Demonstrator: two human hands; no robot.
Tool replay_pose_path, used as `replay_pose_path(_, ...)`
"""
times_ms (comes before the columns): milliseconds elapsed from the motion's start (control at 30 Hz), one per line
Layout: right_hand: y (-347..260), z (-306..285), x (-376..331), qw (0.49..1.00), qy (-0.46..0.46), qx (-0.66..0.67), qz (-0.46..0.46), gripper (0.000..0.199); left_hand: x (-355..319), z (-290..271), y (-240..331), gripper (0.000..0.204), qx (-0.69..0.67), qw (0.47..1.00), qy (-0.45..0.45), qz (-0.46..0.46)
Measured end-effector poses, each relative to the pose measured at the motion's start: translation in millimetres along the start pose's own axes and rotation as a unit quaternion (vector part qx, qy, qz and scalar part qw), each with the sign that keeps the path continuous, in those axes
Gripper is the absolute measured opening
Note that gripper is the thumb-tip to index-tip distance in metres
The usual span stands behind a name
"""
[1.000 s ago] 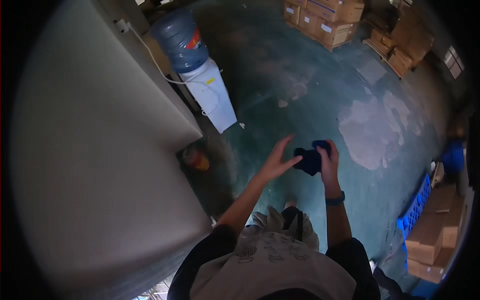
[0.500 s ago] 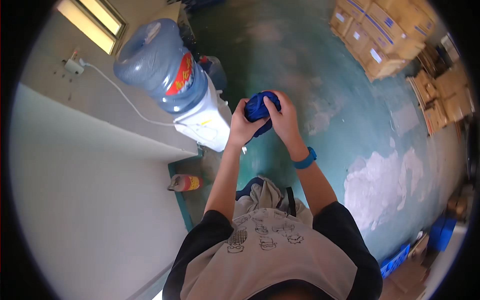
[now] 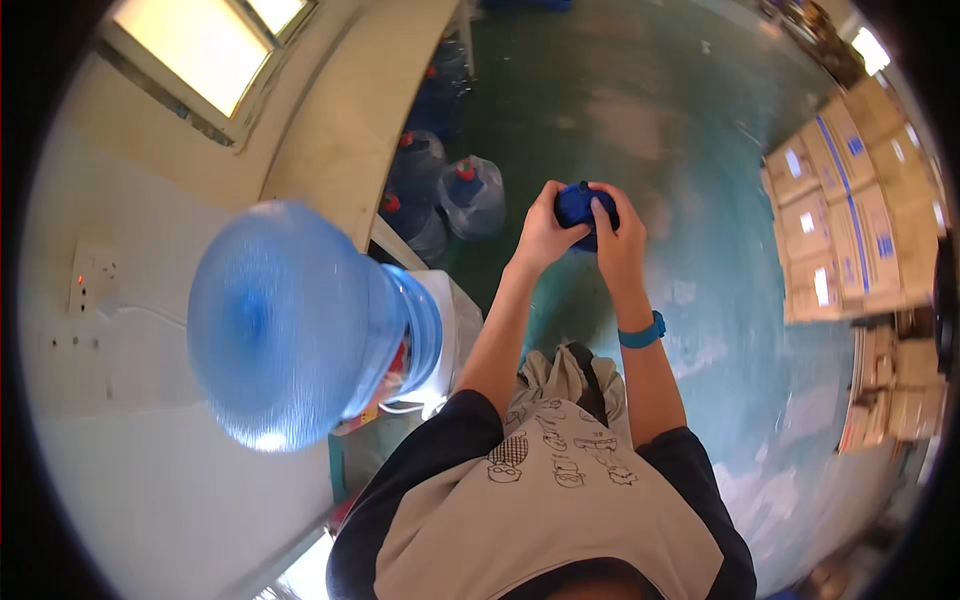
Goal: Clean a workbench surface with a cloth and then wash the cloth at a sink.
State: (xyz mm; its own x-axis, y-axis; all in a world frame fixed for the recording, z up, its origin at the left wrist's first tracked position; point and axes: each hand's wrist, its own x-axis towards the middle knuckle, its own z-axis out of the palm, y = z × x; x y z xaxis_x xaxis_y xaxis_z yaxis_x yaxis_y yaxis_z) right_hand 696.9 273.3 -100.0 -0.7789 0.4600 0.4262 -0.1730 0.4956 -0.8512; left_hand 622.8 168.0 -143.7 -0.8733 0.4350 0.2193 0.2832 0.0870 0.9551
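Note:
Out in front of me, both hands are wrapped round a bundled dark-blue cloth-like thing (image 3: pixel 576 206); its exact kind does not show. My left hand (image 3: pixel 547 228) grips its left side, the thumb laid across the lower front. From the right, my right hand (image 3: pixel 621 232) presses on it with the thumb on top and the fingers behind. A blue band circles my right wrist. The bundle is held up over the green floor, its underside partly hidden by the hands.
Close on my left stands a water dispenser (image 3: pixel 447 325) with a big blue water bottle (image 3: pixel 290 325) on top. Beyond it are a long table (image 3: pixel 350 120) and several wrapped water bottles (image 3: pixel 472 197) on the floor. Stacked cardboard boxes (image 3: pixel 850 215) line the right side.
I have moved forward, so the dispenser now sits beside me and the table and floor bottles show more. Both hands still hold the blue bundle, which looks more compact.

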Motion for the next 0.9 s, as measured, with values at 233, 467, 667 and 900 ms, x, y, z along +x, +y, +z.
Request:
replay_pose_path(233,73,119,167,0.948,-0.191,0.247,0.067,0.015,125,-75,-76,0.048,-0.104,0.991,0.040,-0.076)
replay_pose_path(467,85,214,285,0.763,-0.456,0.402,0.219,0.023,187,-111,-87,0.029,-0.334,0.903,0.248,-0.106)
replay_pose_path(667,70,303,315,0.830,-0.452,0.314,0.093,0.035,242,-131,-97,0.025,-0.221,0.797,0.555,-0.089)
replay_pose_path(900,92,387,334,0.882,-0.413,0.039,-0.225,0.028,286,-195,-155,0.024,-0.317,0.787,0.526,-0.053)
